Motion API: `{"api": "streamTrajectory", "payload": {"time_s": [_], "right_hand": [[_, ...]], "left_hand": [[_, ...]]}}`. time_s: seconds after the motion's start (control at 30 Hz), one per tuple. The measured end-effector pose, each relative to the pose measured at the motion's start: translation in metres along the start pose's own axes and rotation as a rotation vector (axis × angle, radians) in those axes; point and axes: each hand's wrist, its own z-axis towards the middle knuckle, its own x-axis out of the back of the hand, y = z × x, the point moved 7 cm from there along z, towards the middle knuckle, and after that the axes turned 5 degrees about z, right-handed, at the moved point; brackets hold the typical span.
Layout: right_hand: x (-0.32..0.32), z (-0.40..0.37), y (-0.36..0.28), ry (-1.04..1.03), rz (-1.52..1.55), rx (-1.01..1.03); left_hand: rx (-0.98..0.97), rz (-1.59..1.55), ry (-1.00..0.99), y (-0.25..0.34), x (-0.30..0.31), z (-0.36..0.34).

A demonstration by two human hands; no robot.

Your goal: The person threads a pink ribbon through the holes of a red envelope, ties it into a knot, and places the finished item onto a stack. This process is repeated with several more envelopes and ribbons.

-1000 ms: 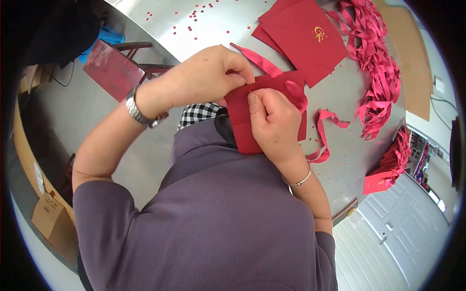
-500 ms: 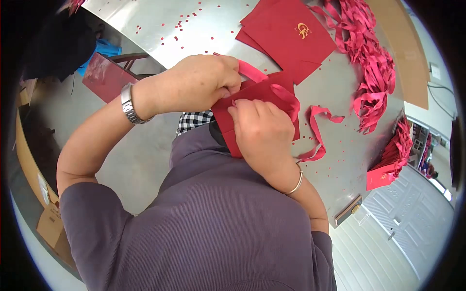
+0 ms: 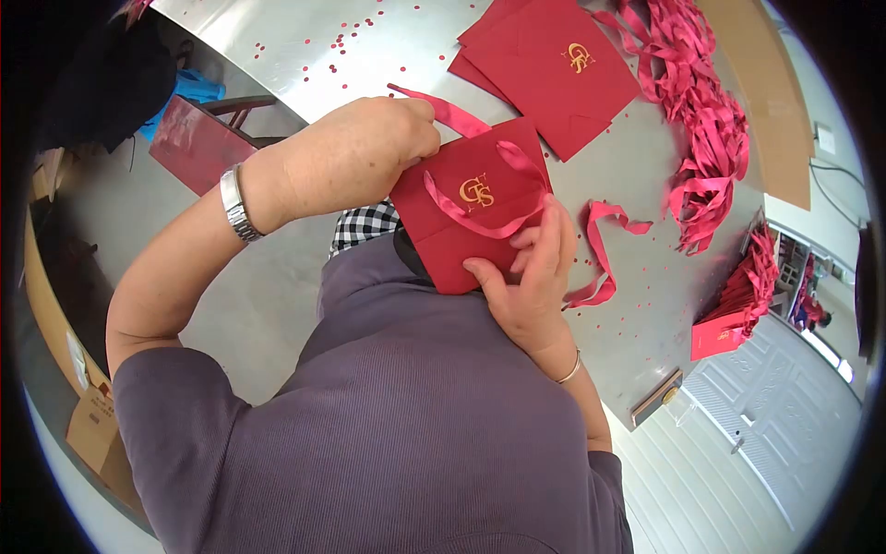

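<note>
I hold a flat red paper bag [image 3: 461, 235] with a gold logo between both hands, above the edge of a metal table [image 3: 388, 46]. A red ribbon handle [image 3: 480, 217] loops across the bag's face. My left hand [image 3: 360, 152] grips the bag's top left corner, where another red ribbon [image 3: 443, 109] sticks out past the fingers. Under the bag's lower right edge sits my right hand [image 3: 526, 277], with the fingers spread against the bag.
A stack of flat red bags [image 3: 544, 69] lies further back on the table. A heap of red ribbons [image 3: 711, 120] runs along the right side, with one loose ribbon [image 3: 600, 254] near my right hand. Red paper dots are scattered about. A red stool [image 3: 198, 138] stands at left.
The bag has turned so that its logo face and ribbon handle now show. My right hand moved from the bag's top edge down to its lower right edge.
</note>
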Motion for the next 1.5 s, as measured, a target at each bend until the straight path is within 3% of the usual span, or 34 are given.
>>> {"api": "streamTrajectory", "payload": {"time_s": [0.17,0.23,0.3,0.37,0.47,0.57,0.6,0.67,0.77,0.93,1.17,1.3,1.4,1.47,1.5], "right_hand": [[-0.001,0.004,0.007,-0.077,0.004,-0.035],[-0.002,0.005,0.006,-0.098,-0.018,0.017],[-0.002,0.002,0.007,-0.115,0.003,-0.011],[-0.003,0.003,0.01,-0.115,0.034,-0.048],[-0.002,0.006,0.01,-0.106,0.05,-0.041],[-0.001,0.005,0.008,-0.084,0.015,-0.008],[-0.001,0.005,0.008,-0.099,0.041,-0.053],[-0.001,0.004,0.011,-0.108,0.069,-0.099],[-0.001,0.005,0.009,-0.081,0.068,-0.053],[-0.001,0.006,0.009,-0.1,0.035,-0.036],[-0.001,0.007,0.01,-0.099,0.039,-0.048],[0.001,0.009,0.008,-0.105,0.062,-0.096],[0.008,0.013,0.001,-0.09,0.037,0.001],[0.007,0.011,0.0,-0.111,0.073,-0.04],[0.008,0.011,0.0,-0.1,0.08,-0.031]], "left_hand": [[0.044,-0.025,0.022,-0.004,0.003,0.0],[0.072,0.045,0.139,-0.009,0.01,-0.004],[0.139,0.361,0.192,-0.039,0.035,-0.007],[0.219,0.295,0.259,-0.061,0.046,-0.013],[0.3,0.452,0.36,-0.073,0.053,-0.016],[0.413,0.29,0.399,-0.06,0.07,0.002],[0.344,0.112,0.403,-0.039,0.077,0.006],[0.2,0.163,0.665,-0.047,0.062,-0.004],[0.124,0.227,0.454,-0.028,0.034,0.008],[0.078,0.195,0.36,-0.038,0.02,0.021],[0.068,0.178,0.552,-0.051,0.026,0.025],[0.155,0.129,0.605,-0.055,0.032,0.023],[0.247,0.016,0.616,-0.056,0.034,0.025],[0.298,0.103,0.583,-0.049,0.04,0.026],[0.23,0.263,0.632,-0.024,0.048,0.029]]}}
